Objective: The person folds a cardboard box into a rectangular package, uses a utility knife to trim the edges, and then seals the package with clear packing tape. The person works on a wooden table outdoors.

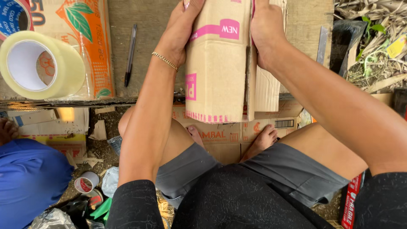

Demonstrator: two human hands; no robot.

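My left hand (178,32) and right hand (265,32) clamped on either side of a folded cardboard box (218,72), fingers wrapped round its edges, clear tape roll (40,63) and black pen (130,55) on the wooden bench (148,17) to my left.

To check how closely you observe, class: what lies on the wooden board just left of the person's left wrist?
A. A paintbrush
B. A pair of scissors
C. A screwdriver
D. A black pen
D: a slim black pen lies on the wooden board, between the big roll of clear tape and the left hand, which presses the cardboard box.
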